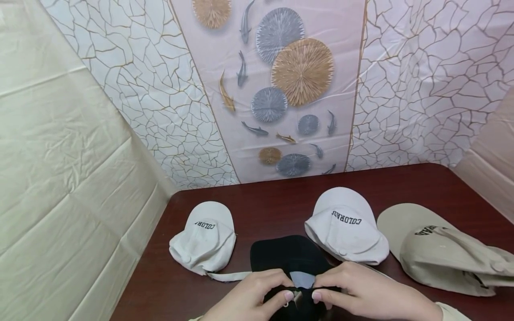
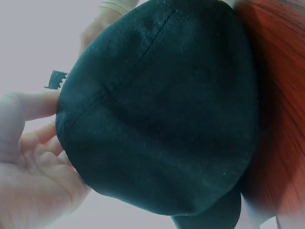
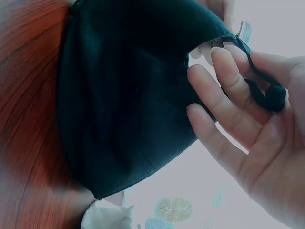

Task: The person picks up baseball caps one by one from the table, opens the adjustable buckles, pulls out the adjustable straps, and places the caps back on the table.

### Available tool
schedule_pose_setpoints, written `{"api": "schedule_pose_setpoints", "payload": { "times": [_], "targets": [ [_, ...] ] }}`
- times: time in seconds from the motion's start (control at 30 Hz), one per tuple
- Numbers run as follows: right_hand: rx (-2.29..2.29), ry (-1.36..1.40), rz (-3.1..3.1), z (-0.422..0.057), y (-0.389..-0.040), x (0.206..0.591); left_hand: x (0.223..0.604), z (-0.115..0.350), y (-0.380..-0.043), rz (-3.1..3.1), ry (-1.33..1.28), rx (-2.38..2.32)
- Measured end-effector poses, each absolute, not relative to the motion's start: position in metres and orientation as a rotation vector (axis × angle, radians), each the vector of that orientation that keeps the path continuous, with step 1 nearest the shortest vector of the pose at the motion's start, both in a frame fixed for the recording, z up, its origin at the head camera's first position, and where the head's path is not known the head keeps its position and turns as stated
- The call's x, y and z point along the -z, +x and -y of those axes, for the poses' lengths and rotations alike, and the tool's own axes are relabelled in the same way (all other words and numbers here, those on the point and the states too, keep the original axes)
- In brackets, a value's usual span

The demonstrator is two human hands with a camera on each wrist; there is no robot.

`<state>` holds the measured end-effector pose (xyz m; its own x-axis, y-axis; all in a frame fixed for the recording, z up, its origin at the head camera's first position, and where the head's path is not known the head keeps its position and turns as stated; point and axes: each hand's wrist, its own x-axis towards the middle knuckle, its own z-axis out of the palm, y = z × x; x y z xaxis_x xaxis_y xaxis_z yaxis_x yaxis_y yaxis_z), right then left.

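A black baseball cap [image 1: 287, 254] sits at the table's front edge, its brim pointing away from me and its back opening towards me. My left hand [image 1: 257, 296] pinches the back edge beside a small metal buckle [image 3: 244, 32]. With thumb and forefinger, my right hand [image 1: 361, 290] pinches the cap's black back strap [image 3: 274, 98]; its other fingers spread beside the opening in the right wrist view. The strap's loose end curls by the right palm. In the left wrist view the rounded crown fills the middle, hiding part of the fingers behind it.
On the dark red wooden table [image 1: 265, 205], a white cap [image 1: 206, 238] lies at left with its strap [image 1: 230, 276] stretching towards the black cap. Another white cap [image 1: 347, 229] stands behind right, beside a beige cap [image 1: 437, 249]. Patterned cloth [image 1: 301, 133] hangs behind.
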<state>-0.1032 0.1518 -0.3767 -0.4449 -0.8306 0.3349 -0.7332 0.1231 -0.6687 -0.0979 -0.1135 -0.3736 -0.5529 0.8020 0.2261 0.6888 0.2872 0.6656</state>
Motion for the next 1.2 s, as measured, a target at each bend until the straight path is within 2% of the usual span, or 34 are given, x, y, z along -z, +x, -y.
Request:
{"api": "schedule_pose_setpoints", "payload": {
  "times": [0.3,0.87,1.07,1.2],
  "targets": [
    [1.227,-1.528,-2.306,-0.147,-0.102,0.372,0.375,0.113,-0.099,-2.419,1.470,-1.102],
    [1.190,-1.600,-2.281,-0.124,-0.104,0.375,0.375,0.114,-0.102,-2.350,1.418,-1.108],
    [1.199,-1.619,-2.236,-0.130,-0.103,0.380,0.378,0.116,-0.101,-2.319,1.505,-1.073],
    [1.226,-1.511,-2.254,-0.140,-0.104,0.380,0.376,0.121,-0.102,-2.325,1.533,-1.059]
  ]
}}
